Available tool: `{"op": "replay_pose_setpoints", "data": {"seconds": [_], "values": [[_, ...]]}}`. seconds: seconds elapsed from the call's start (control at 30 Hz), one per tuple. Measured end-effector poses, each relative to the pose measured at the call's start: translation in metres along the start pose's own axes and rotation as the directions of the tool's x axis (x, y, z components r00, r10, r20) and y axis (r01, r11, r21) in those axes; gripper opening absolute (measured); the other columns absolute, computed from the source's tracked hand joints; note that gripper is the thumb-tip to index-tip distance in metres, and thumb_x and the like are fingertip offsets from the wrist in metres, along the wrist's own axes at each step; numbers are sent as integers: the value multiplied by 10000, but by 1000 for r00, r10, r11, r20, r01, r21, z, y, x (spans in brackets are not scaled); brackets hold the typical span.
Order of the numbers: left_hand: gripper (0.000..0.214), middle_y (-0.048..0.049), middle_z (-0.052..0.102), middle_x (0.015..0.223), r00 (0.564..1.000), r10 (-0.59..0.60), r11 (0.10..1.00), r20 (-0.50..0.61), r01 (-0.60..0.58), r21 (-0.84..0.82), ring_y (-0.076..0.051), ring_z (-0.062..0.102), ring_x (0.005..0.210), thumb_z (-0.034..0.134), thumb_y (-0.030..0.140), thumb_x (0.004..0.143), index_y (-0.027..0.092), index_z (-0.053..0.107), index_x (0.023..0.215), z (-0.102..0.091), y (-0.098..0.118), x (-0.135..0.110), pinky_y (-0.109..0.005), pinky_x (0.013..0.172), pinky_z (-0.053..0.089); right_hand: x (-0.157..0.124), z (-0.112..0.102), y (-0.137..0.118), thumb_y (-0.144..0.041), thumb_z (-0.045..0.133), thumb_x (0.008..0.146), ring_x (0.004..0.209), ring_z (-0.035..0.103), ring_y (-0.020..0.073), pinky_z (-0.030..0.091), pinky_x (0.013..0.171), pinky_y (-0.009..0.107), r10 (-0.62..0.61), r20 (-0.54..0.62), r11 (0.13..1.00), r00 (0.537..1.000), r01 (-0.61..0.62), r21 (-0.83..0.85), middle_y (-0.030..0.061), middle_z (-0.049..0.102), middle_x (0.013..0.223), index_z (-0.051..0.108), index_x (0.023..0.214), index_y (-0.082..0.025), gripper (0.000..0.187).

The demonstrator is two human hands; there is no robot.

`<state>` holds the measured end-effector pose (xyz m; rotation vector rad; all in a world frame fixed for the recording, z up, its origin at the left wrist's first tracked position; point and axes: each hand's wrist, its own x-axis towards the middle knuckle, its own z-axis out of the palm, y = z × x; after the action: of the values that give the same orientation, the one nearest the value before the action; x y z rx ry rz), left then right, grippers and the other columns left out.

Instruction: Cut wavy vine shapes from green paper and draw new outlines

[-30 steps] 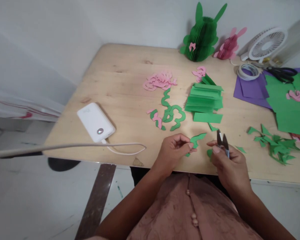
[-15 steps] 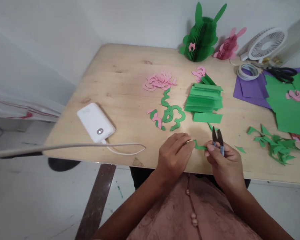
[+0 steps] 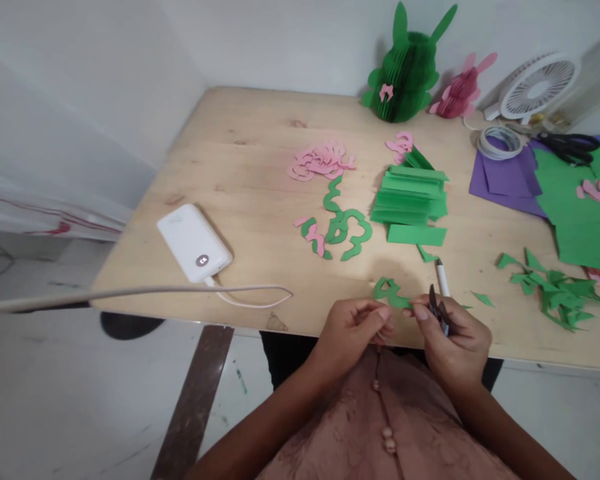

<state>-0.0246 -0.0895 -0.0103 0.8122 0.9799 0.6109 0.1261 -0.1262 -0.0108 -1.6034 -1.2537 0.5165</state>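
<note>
Green paper cutout (image 3: pixel 397 298) in the head view lies at the near side of the desk (image 3: pixel 250 220), between the hands, its right end reaching the right thumb and forefinger. The right hand (image 3: pixel 454 343) is closed round the scissors (image 3: pixel 433 303), thumb and forefinger pinched at that end. The left hand (image 3: pixel 353 330) is loosely curled, thumb close to the fingertips, just nearer than the cutout; whether it grips anything, I cannot tell.

Half a second ago the left hand covered the cutout's left part; it has since drawn nearer, leaving that wavy end in sight. The scissors sit lower, and a white pen (image 3: pixel 443 278) now shows beyond the right hand.

The scissors' handles and the pen's near end are hidden by the right hand. Green sheets (image 3: pixel 580 227) run off the right edge.
</note>
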Motion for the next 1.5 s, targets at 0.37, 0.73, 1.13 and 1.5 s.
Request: {"op": "replay_pose_setpoints", "data": {"seconds": [0.37, 0.73, 1.13, 1.5], "values": [[197, -80, 724, 824, 997, -71, 861, -7, 57, -506, -155, 661, 759, 737, 298, 717, 119, 704, 793, 4, 3, 12, -283, 788, 508, -12, -2, 15, -227, 689, 774, 596, 651, 177, 519, 532, 263, -99, 74, 993, 992, 104, -63, 18, 715, 697, 724, 793, -228, 40], [188, -59, 700, 785, 995, -86, 864, -53, 49, -501, -129, 641, 706, 760, 246, 674, 107, 697, 785, 3, 2, 18, -273, 737, 531, -12, 2, 10, -276, 702, 746, 523, 611, 148, 499, 501, 242, 95, -44, 995, 994, -96, -26, 6, 703, 630, 741, 824, -213, 108], [173, -33, 668, 687, 996, -58, 898, -69, 22, -440, -100, 600, 590, 742, 267, 674, 116, 705, 750, 1, 3, 18, -242, 653, 513, 5, 6, 0, -331, 708, 704, 715, 681, 194, 539, 657, 285, 356, 103, 929, 929, -363, 68, 18, 756, 776, 754, 769, -227, 131], [198, -16, 627, 627, 996, -40, 955, -73, 17, -296, -98, 551, 553, 739, 289, 642, 118, 702, 734, -4, 7, 24, -230, 601, 473, 13, 6, 5, -416, 696, 730, 749, 666, 213, 522, 677, 311, 426, 201, 880, 882, -455, 133, 44, 746, 798, 751, 807, -198, 238]]}}
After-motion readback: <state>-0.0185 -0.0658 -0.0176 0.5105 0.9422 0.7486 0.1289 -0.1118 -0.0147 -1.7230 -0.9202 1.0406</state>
